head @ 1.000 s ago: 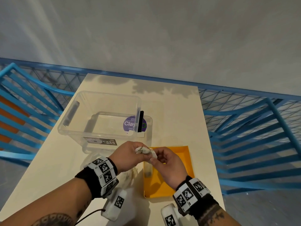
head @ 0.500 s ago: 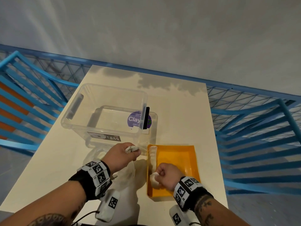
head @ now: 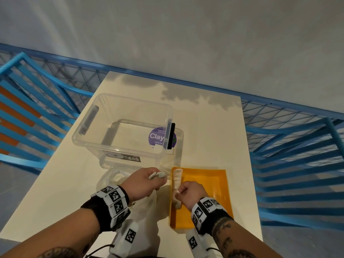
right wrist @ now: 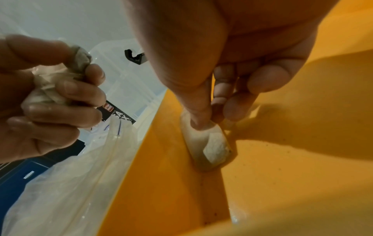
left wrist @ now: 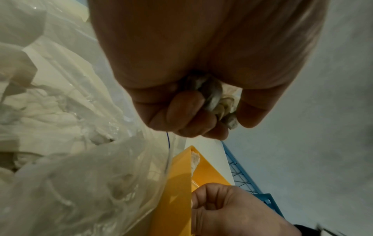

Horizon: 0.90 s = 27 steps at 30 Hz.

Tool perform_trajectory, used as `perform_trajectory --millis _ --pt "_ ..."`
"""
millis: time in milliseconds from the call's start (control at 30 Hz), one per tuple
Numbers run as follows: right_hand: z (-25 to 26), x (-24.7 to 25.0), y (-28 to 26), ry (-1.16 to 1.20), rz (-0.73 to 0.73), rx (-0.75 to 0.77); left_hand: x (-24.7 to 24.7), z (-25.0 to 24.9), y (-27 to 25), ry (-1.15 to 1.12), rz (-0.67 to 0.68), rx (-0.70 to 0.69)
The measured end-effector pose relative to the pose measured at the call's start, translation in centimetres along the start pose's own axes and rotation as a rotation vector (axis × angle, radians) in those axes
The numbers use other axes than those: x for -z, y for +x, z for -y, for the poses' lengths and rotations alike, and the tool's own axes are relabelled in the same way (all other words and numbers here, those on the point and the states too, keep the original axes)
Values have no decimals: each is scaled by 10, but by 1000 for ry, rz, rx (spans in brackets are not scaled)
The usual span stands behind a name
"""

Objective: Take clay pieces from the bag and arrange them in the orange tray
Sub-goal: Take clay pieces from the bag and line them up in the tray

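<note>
The orange tray (head: 210,185) lies on the table at the right, and a column of pale clay pieces (head: 176,178) runs along its left wall. My right hand (head: 177,192) is down inside the tray. Its thumb and curled fingers pinch a clay piece (right wrist: 212,146) against the tray floor (right wrist: 282,175). My left hand (head: 160,178) hovers just left of the tray and grips a greyish clay lump (left wrist: 217,99). Under the left hand lies the clear plastic bag (left wrist: 60,127), with more white clay inside.
A clear plastic storage box (head: 122,125) stands behind the bag and the tray, over a lid with a purple "Clay" label (head: 156,137). Blue slatted chairs (head: 297,164) flank the cream table (head: 208,127) on both sides. The tray sits close to the table's right edge.
A second ago both hands held the clay together above the tray. The right hand has since come down into the tray with a piece, while the left keeps the lump.
</note>
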State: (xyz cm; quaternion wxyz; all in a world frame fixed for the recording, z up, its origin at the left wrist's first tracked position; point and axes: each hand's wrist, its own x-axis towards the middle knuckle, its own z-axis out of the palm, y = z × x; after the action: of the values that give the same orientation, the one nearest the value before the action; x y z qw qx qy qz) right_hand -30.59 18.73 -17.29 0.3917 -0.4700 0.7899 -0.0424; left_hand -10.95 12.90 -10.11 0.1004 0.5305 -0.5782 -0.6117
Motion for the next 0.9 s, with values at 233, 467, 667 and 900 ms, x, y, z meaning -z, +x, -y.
perform_trajectory --millis 233,467,667,900 --pt "-1 17 -15 68 -28 19 -6 -11 -2 14 67 27" --pt "26 48 -61 475 -16 419 -17 -22 -4 256 110 -90" --pt "19 48 -63 660 -193 273 -24 -28 -8 213 -12 -174" --pt "16 43 -77 837 -83 239 -34 -33 -10 -47 -113 -203"
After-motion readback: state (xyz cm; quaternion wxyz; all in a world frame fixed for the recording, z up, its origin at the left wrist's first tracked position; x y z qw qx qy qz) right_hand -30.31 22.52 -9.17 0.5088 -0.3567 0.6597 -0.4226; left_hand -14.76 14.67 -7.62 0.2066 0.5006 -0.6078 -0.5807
